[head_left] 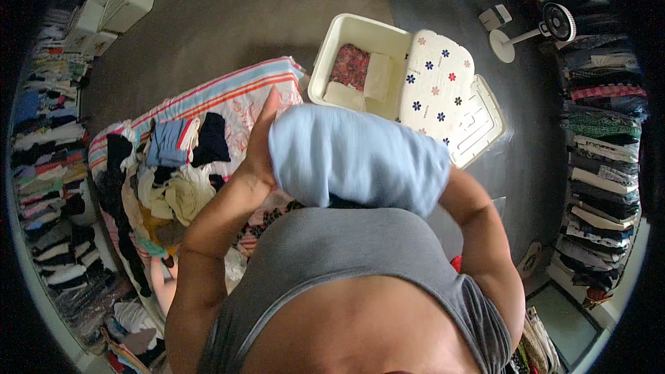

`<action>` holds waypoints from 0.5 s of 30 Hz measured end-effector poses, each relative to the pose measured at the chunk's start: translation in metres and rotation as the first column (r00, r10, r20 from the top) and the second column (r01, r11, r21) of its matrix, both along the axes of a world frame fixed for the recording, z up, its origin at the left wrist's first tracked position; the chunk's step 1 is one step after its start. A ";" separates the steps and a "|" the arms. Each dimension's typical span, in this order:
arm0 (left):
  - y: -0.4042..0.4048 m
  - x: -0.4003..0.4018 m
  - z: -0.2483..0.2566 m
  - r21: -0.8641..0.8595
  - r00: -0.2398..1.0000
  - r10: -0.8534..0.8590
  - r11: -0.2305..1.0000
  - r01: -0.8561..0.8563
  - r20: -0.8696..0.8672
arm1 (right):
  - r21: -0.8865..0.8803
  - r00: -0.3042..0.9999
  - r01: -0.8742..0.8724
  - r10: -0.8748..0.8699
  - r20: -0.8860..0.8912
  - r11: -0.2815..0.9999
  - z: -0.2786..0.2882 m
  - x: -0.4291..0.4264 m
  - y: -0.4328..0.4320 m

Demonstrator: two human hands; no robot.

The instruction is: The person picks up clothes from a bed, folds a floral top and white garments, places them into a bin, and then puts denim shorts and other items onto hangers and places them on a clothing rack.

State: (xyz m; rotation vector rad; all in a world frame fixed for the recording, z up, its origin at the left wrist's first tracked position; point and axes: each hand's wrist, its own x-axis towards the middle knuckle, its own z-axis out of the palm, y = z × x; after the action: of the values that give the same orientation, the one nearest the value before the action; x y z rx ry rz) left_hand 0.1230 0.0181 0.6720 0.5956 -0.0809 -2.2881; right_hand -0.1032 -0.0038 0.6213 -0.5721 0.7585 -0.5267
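Note:
A bundled light blue cloth (358, 158) stretches between both hands in front of my chest, its surface blurred. My left hand (264, 140) holds its left end, with the thumb pointing up. At the right end, my right hand is hidden by the cloth; only the wrist and forearm show. Beyond the cloth stands an open cream plastic storage box (317, 70) with a red patterned cloth (349, 67) and pale folded cloths (377, 75) inside. A white flower-print cloth (434, 83) hangs over its right side, partly covering a cream lid (491, 119).
Left of me, a striped bedspread (234, 88) bears a folded blue garment (169, 140), a black cloth (210, 137) and crumpled cream clothes (189, 195). Another person's limb (163, 288) shows at lower left. Clothes stacks (605, 176) line both sides. A white fan (501, 45) stands upper right.

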 end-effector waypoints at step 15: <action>-0.198 0.004 -0.050 -0.385 -0.143 0.589 0.673 0.632 0.795 | -0.305 0.941 0.231 -0.291 -0.171 0.924 -0.091 0.022 -0.137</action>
State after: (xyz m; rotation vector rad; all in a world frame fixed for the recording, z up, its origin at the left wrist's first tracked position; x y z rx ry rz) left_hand 0.1271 -0.1796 0.6220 1.7544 -1.8239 -0.7639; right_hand -0.0816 -0.1410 0.5303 -0.8063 0.9809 -0.8408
